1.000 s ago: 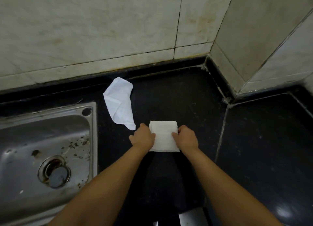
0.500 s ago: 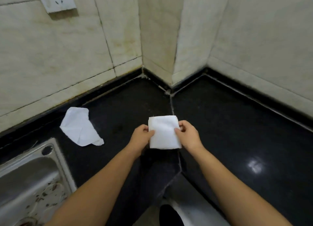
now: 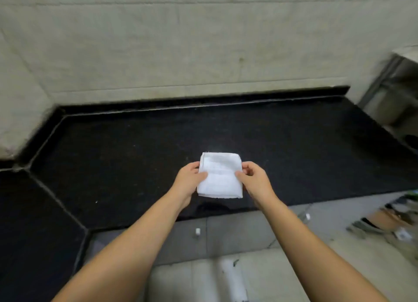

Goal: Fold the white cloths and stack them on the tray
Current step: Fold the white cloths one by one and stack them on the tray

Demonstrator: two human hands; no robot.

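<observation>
Now both hands are holding the small folded white cloth (image 3: 219, 177) just above the black stone tabletop (image 3: 135, 157): the left hand (image 3: 189, 181) and right hand (image 3: 254, 181) are pinching its side edges. Folding is looking finished; no tray is showing, so stacking is remaining.

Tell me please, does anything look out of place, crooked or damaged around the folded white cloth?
Nothing stands out. The folded white cloth looks a neat rectangle with fairly even edges, gripped at its sides by the left hand and right hand over the black stone counter. No tray is in view.
</observation>
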